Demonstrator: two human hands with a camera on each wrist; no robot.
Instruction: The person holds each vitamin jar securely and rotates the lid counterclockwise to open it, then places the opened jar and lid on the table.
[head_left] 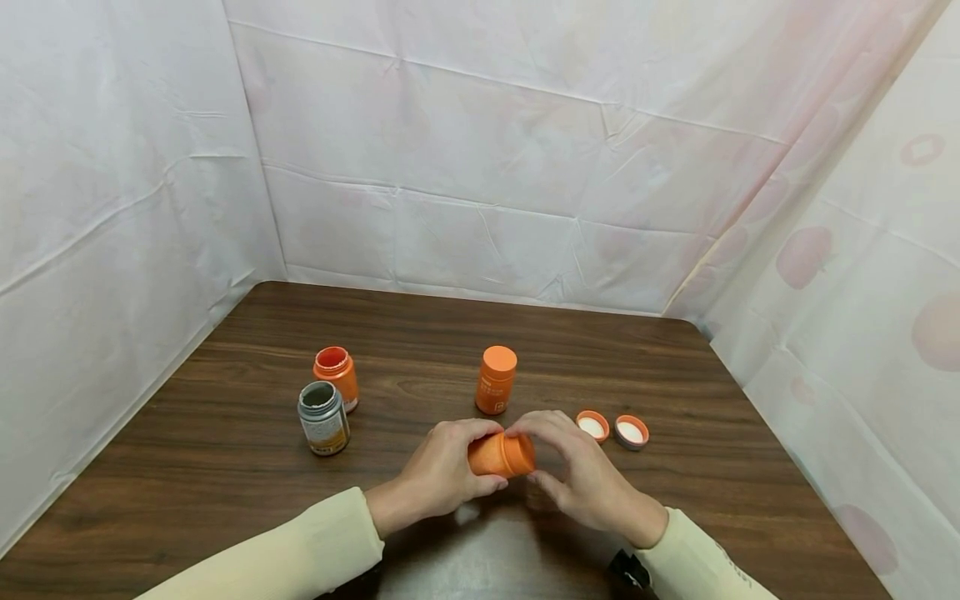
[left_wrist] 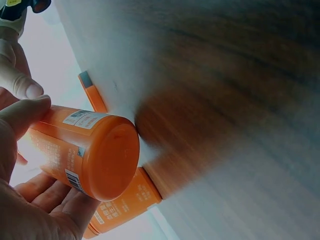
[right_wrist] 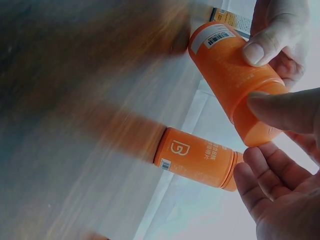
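My left hand (head_left: 441,468) grips an orange bottle (head_left: 487,457) round its body, thumb on one side and fingers on the other. The bottle is tipped over on its side above the table, its cap end toward the right. At that end the thumb and fingers of my right hand (head_left: 588,482) pinch the orange screw cap (right_wrist: 260,112). In the left wrist view the bottle's round base (left_wrist: 114,159) faces the camera. Just behind the hands, a second orange bottle (head_left: 496,385) stands upright with its cap on.
An orange bottle (head_left: 343,383) and a grey bottle (head_left: 326,429) stand uncapped at the left, mouths up. On the right, two caps, one orange (head_left: 592,426) and one orange with a grey side (head_left: 632,432), lie with white insides up. White sheets hang round the brown wooden table (head_left: 420,329).
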